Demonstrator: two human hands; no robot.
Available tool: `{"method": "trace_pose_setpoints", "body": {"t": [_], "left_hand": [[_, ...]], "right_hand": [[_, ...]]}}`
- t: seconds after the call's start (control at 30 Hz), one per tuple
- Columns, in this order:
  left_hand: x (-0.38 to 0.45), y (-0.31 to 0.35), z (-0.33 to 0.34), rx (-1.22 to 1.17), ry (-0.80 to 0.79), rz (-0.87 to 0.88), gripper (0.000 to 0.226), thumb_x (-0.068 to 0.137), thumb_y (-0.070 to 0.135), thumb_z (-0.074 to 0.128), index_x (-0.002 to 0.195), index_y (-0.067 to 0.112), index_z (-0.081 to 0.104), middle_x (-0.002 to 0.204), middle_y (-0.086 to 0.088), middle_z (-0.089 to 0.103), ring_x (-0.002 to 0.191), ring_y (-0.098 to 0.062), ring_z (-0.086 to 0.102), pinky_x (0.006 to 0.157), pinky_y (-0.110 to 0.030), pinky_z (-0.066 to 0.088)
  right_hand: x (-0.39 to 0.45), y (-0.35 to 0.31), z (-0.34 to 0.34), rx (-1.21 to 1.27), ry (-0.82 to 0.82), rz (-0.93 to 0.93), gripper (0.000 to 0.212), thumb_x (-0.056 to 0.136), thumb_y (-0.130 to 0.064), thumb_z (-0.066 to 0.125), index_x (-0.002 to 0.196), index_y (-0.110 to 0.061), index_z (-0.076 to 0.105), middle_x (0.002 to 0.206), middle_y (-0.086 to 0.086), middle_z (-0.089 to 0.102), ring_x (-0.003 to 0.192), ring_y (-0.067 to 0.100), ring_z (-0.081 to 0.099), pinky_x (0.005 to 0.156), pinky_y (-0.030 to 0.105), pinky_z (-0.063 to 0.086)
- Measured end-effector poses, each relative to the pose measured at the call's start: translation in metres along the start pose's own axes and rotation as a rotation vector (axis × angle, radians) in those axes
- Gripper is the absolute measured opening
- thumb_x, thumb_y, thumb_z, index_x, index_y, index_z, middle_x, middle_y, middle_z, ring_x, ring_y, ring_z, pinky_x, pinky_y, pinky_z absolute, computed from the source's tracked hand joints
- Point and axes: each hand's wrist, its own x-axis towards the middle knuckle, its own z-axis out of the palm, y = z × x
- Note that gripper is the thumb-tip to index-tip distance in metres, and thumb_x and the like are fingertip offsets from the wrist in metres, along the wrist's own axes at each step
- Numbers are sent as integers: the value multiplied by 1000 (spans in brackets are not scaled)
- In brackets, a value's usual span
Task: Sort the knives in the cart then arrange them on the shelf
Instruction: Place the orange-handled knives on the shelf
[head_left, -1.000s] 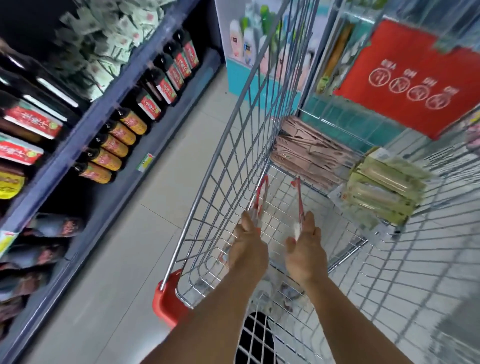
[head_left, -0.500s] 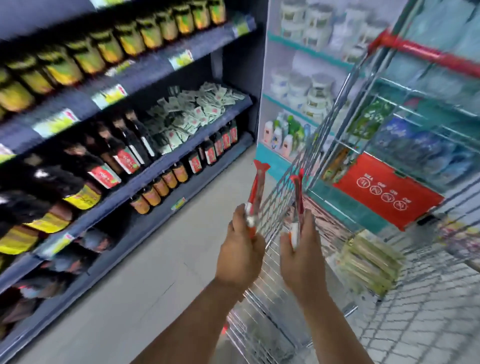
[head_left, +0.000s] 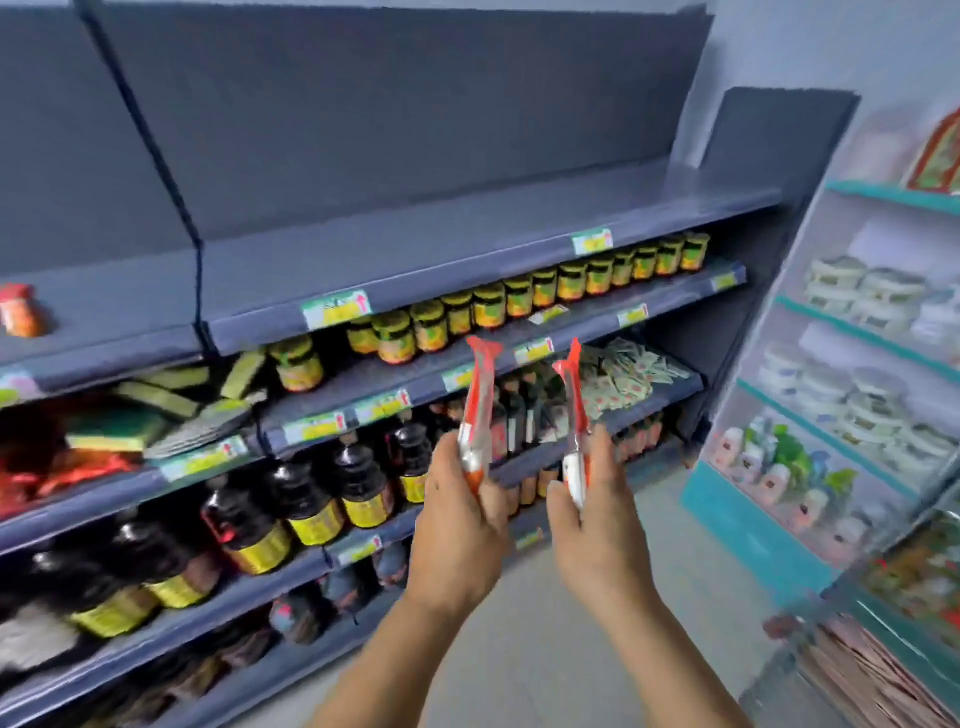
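Note:
My left hand (head_left: 460, 525) grips the lower end of a packaged knife (head_left: 479, 400) in red and white wrapping, held upright in front of the shelves. My right hand (head_left: 592, 525) holds a second packaged knife (head_left: 575, 415) of the same kind, also upright, a short gap to the right. The grey top shelf (head_left: 467, 244) above the jars is bare along most of its length. Only a corner of the cart (head_left: 872, 675), with brown packets in it, shows at the lower right.
Grey shelving on the left carries yellow-labelled jars (head_left: 519, 301), dark bottles (head_left: 301, 504), sachets (head_left: 623, 379) and sponges (head_left: 156, 405). A white and teal rack (head_left: 852, 405) with tubs and bottles stands at the right. Bare floor lies between them.
Both hands lifted the two knives out of the cart and raised them. My view swung up from the cart to the grey shelves.

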Motion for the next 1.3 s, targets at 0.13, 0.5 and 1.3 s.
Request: {"method": "trace_pose_setpoints", "body": {"t": [0.13,0.5,1.3], "left_hand": [[25,-30,-88,43,112,-42,42,91,20,38,130,29,28,107,-12,53,81,-32,56,68,-41,49],[66,-80,-244,182,400,-28,54,98,25,43,146,28,18,109,-1,44,85,-10,48,69,-22,37],[256,-160,-355,538,450,-540,30,98,23,42,128,24,38,131,-13,35,99,-30,45,73,-33,38]], "right_hand": [[9,-76,59,45,-61,-109,69,96,-24,51,152,-19,11,151,5,30,136,20,33,100,23,27],[38,-215,169,124,-276,-333,70,95,-30,54,152,-30,14,151,-5,31,135,16,35,92,24,33],[200,-361,356,-87,-603,-429,33,91,-16,52,119,-14,37,121,12,44,91,31,51,70,29,38]]}}
